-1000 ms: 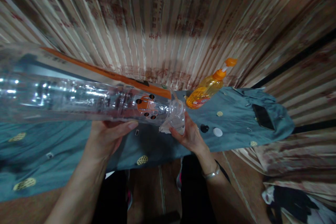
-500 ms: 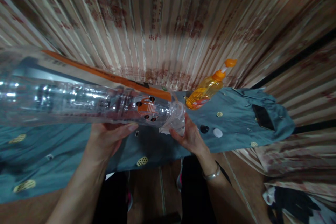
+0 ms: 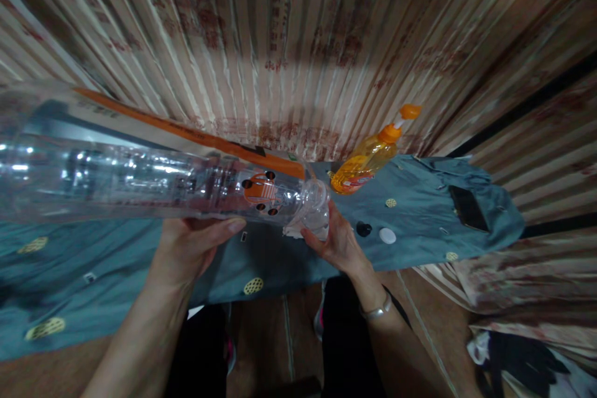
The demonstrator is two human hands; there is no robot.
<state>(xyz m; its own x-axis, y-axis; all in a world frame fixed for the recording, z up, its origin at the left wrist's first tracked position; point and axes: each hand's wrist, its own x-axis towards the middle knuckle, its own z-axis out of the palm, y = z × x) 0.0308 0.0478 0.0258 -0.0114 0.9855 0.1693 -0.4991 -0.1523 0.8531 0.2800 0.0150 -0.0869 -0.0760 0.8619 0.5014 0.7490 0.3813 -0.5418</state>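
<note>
A large clear plastic bag or sleeve (image 3: 116, 168) with an orange stripe stretches from the left edge to the centre, shiny and ribbed inside. My left hand (image 3: 191, 245) supports it from below, thumb along its lower side and fingers hidden beneath. At its right end my right hand (image 3: 333, 239) grips a clear plastic cup-like piece (image 3: 314, 208), with some crumpled white material at its lower edge. The fingers behind this piece are partly hidden. An orange-capped bottle of yellow-orange liquid (image 3: 361, 168) stands just beyond my right hand.
A teal cloth (image 3: 420, 211) with yellow spots covers the table. On it lie a black cap (image 3: 363, 229), a white round lid (image 3: 387, 236) and a dark phone (image 3: 467, 208) at the right. Pleated curtains (image 3: 289, 43) hang behind. Dark fabric (image 3: 527, 360) lies at lower right.
</note>
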